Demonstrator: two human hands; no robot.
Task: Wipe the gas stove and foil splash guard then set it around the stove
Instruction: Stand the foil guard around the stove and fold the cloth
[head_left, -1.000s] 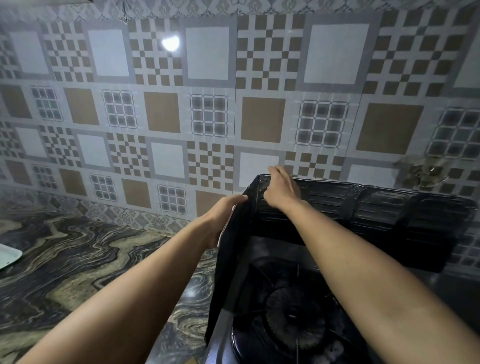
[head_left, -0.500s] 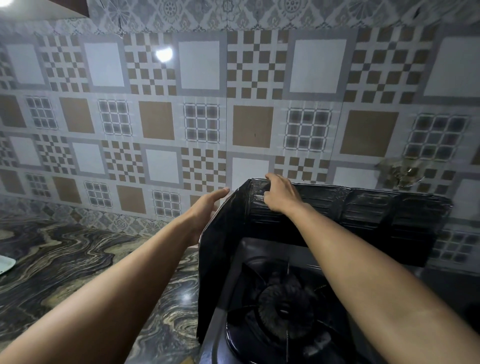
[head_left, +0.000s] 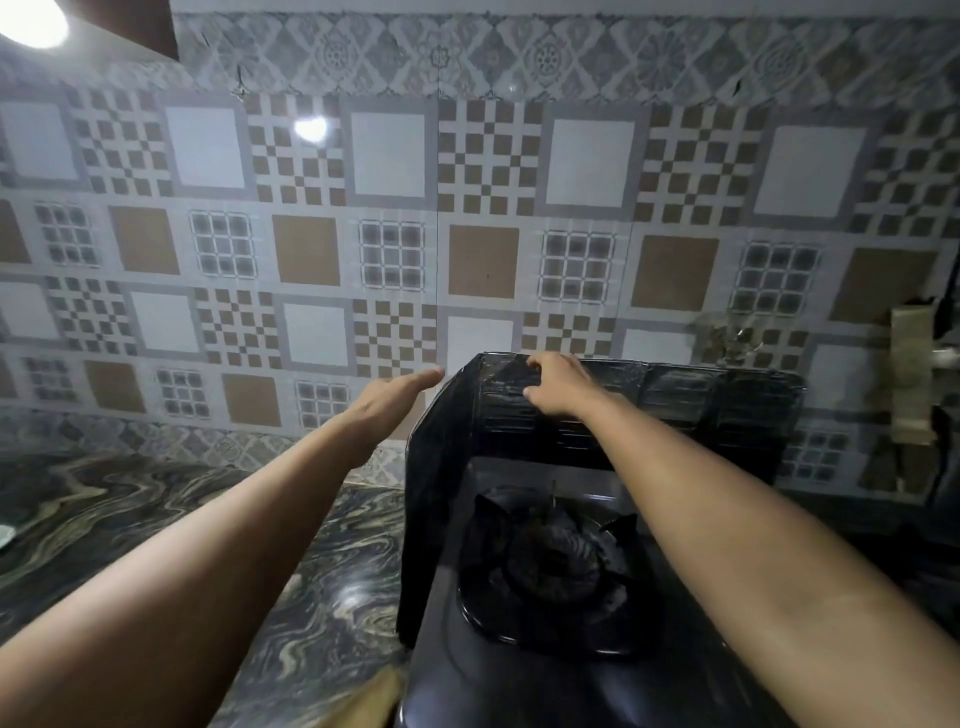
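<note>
My right hand draped over the top back corner of the dark foil splash guard, fingers curled on its edge, fingertips hidden behind, guard upright around the gas stove, my left hand flat, fingers together, beside it, stove's near edge cut off

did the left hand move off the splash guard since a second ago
Yes. The left hand has let go and drawn away leftward from the splash guard's left corner, now open in the air beside it.
</note>
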